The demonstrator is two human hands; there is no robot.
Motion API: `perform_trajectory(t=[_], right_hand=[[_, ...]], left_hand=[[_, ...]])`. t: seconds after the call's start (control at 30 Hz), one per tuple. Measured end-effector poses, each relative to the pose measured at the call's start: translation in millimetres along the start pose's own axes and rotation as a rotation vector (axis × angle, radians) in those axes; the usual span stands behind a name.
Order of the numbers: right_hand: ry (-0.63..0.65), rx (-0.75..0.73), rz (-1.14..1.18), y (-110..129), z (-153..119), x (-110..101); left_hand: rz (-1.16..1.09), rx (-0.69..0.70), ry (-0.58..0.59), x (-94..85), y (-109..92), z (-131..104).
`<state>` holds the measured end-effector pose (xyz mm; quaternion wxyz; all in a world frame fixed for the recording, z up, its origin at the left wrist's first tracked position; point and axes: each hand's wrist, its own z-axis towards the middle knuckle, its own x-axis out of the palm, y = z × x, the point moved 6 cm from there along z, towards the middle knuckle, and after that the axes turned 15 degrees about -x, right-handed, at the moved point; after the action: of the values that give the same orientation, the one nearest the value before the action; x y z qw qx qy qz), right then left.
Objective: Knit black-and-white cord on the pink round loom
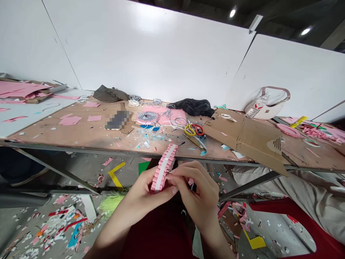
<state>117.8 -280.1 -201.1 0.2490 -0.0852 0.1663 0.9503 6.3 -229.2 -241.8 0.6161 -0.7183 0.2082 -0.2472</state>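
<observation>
A pleated pink ring with a white band (163,168) is held upright on its edge, just in front of the table's near edge. My left hand (147,190) wraps round its lower left side, the thumb stretched across the bottom. My right hand (198,187) is at the ring's right side, with thumb and index finger pinched together against it; whatever lies between those fingertips is too small to make out. A dark patterned inner part of the ring shows only in slivers beside the band.
On the table (67,135) are scissors (194,130), a patterned coil (147,117), a phone (118,120), black cloth (195,107), cardboard (242,135) and a white bag (272,108) with a bottle (257,107). A person's trouser leg (307,190) is at the right.
</observation>
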Motion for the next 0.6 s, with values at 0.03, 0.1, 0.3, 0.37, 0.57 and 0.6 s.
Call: perform_trajectory(t=[0.03,0.1,0.3,0.37,0.57,0.6], right_hand=[[-0.006,0.04,0.027,-2.6,-0.2,0.2],[-0.014,0.119,0.073,-8.5,-1.9,1.0],[-0.108,0.206,0.239,-18.0,-9.7,3.7],[-0.126,0.238,0.255,-21.4,-12.7,3.9],[0.063,0.466,0.362,-38.8,-22.5,6.9],[0.118,0.492,0.364,-40.6,-23.8,6.8]], left_hand=[[0.029,0.01,-0.003,-0.2,-1.1,0.1],[0.081,0.026,-0.01,0.3,-3.3,0.2],[0.204,0.02,-0.037,4.5,-4.9,0.0],[0.269,0.027,-0.074,2.8,-3.9,-0.4],[0.54,0.046,-0.069,-1.8,1.6,-3.7],[0.587,0.042,-0.062,-2.2,2.6,-4.8]])
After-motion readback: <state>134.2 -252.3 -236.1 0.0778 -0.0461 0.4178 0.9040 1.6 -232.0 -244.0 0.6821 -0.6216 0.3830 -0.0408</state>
